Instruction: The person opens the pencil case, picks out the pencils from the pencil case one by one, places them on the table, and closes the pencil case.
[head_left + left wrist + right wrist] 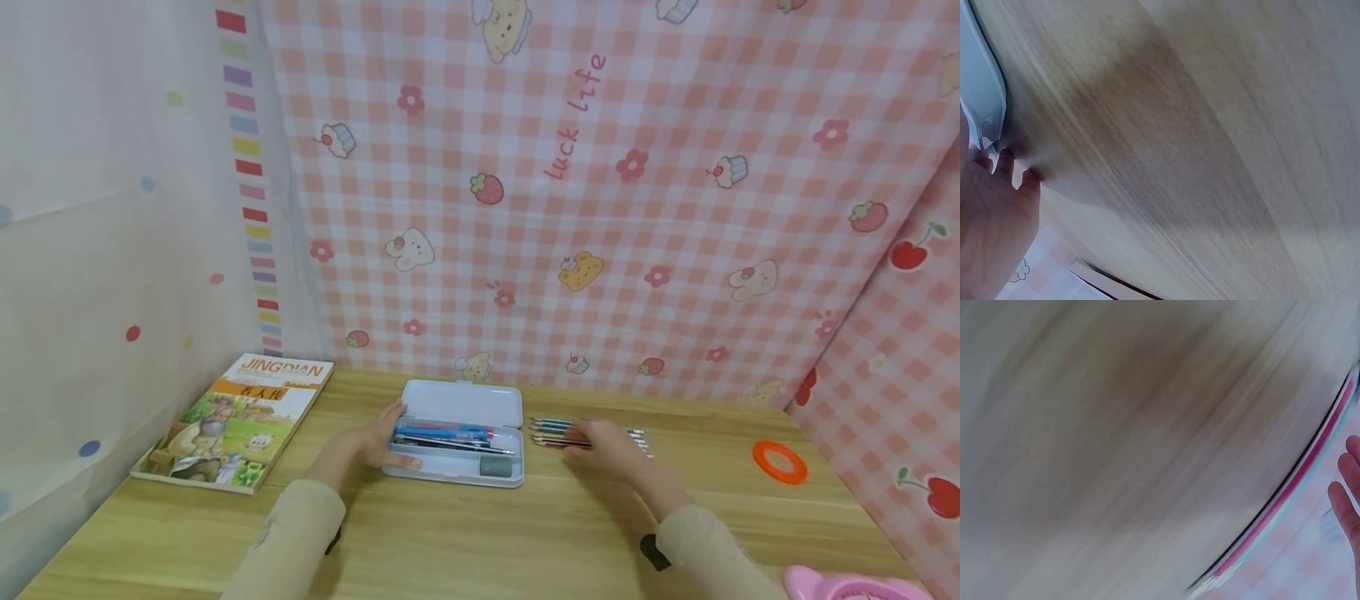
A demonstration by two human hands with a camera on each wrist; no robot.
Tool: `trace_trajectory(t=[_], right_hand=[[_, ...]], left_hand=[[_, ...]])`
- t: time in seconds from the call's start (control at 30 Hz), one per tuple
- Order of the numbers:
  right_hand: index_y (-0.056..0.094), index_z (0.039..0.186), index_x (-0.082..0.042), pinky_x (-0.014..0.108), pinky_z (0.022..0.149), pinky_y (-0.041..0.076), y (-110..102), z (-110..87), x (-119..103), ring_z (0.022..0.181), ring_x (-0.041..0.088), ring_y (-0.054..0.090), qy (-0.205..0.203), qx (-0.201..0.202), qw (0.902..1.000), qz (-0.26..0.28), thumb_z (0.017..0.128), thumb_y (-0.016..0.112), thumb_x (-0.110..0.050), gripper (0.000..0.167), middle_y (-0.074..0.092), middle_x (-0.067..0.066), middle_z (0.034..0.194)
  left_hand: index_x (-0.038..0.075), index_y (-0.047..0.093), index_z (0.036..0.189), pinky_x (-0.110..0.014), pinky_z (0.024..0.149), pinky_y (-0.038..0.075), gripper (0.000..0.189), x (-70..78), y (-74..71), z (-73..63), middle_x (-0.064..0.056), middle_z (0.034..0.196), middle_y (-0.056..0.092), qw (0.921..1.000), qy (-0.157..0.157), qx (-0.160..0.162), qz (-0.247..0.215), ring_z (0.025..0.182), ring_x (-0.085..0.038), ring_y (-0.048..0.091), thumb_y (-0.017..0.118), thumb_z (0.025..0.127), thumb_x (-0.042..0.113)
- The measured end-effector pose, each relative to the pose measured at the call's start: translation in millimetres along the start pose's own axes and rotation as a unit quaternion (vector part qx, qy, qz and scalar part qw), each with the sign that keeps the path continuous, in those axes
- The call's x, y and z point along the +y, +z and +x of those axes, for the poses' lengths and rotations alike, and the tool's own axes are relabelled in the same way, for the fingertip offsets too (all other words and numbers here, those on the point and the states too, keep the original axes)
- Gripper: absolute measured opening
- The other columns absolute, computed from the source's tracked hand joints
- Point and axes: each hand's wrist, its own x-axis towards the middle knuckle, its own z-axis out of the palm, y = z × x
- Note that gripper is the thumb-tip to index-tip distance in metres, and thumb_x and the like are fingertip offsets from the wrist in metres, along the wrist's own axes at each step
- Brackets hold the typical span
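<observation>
An open pencil case [459, 442] lies on the tabletop [480, 533], near its far edge, and serves as the landmark here. The left hand [375, 446] rests against the case's left end, fingers fairly straight and spread, steadying it rather than gripping; in the left wrist view the fingertips [1016, 169] touch the tabletop beside the pale rim of the case [982, 94]. The right hand [607, 446] lies just right of the case, flat over a row of pencils [558, 433], fingers relaxed and extended; whether any pencil is pinched cannot be told. The right wrist view is blurred and shows only fingers [1346, 494] beside coloured stripes.

The pencils look light, stiff and round, so they likely roll and slip; a pinch near the middle of one shaft, or a sweep of several together, seems safest. The case looks like thin rigid plastic, light enough to slide when nudged, best held at its end wall. It already holds pens and an eraser, so free space inside is narrow.

Left of the case lies a book [236, 421], well apart. Right of the case, beyond the pencils, sits an orange ring [780, 461], near the pink checked curtain [885, 350]. In front of the case the tabletop is bare wood, with a pink object [847, 585] at its near right corner.
</observation>
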Motion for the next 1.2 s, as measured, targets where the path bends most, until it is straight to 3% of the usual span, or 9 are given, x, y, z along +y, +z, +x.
trace_trajectory(t=[0.17,0.37,0.63,0.73,1.07,1.2], right_hand=[[0.067,0.099,-0.004,0.037,0.077,0.053,11.0,21.1,-30.4,0.086,0.020,0.062,-0.022,0.007,0.9994,0.025,0.083,0.066,-0.017,0.021,0.066,0.006,0.091],[0.067,0.098,-0.007,0.036,0.078,0.053,20.7,45.5,-61.2,0.087,0.018,0.061,-0.032,-0.024,0.9983,0.042,0.085,0.064,-0.017,0.017,0.066,0.005,0.093],[0.068,0.093,-0.006,0.032,0.075,0.053,29.9,60.4,-78.2,0.080,0.013,0.060,-0.027,-0.092,0.9941,0.050,0.085,0.063,-0.012,0.011,0.068,0.004,0.088],[0.068,0.095,-0.006,0.033,0.077,0.053,33.4,60.0,-78.8,0.081,0.013,0.061,-0.021,-0.098,0.9938,0.047,0.086,0.062,-0.009,0.011,0.069,0.005,0.090],[0.063,0.099,-0.005,0.032,0.078,0.054,38.1,62.8,-83.0,0.080,0.014,0.059,-0.057,-0.088,0.9926,-0.062,0.089,0.057,-0.009,0.013,0.064,0.005,0.092],[0.063,0.103,-0.007,0.031,0.080,0.053,34.7,62.4,-84.4,0.083,0.015,0.059,-0.057,-0.082,0.9923,-0.073,0.090,0.056,-0.009,0.015,0.062,0.004,0.094]], left_hand=[[-0.009,0.011,0.141,-0.054,0.112,0.016,0.106,-1.1,1.6,-1.9,-0.028,0.149,0.005,1.0000,0.004,0.003,-0.004,0.137,-0.045,0.011,0.074,0.073,0.042],[-0.009,0.010,0.142,-0.054,0.112,0.017,0.107,-2.9,3.6,-2.2,-0.027,0.150,0.004,1.0000,0.002,0.000,-0.004,0.137,-0.044,0.011,0.073,0.073,0.043],[-0.007,0.009,0.142,-0.054,0.112,0.017,0.106,-0.5,4.6,-1.7,-0.027,0.150,0.003,1.0000,-0.003,-0.004,-0.004,0.137,-0.044,0.011,0.072,0.074,0.044],[-0.006,0.009,0.143,-0.053,0.112,0.017,0.105,-0.2,4.2,0.0,-0.026,0.150,0.003,1.0000,-0.004,-0.004,-0.005,0.138,-0.043,0.011,0.072,0.074,0.044],[-0.006,0.009,0.142,-0.054,0.112,0.016,0.107,-2.0,2.8,1.7,-0.026,0.150,0.002,1.0000,-0.001,-0.001,-0.008,0.137,-0.044,0.010,0.073,0.073,0.045],[-0.008,0.009,0.142,-0.054,0.112,0.016,0.107,-2.3,2.0,1.0,-0.028,0.150,0.003,1.0000,0.004,0.000,-0.008,0.137,-0.044,0.010,0.073,0.073,0.044]])
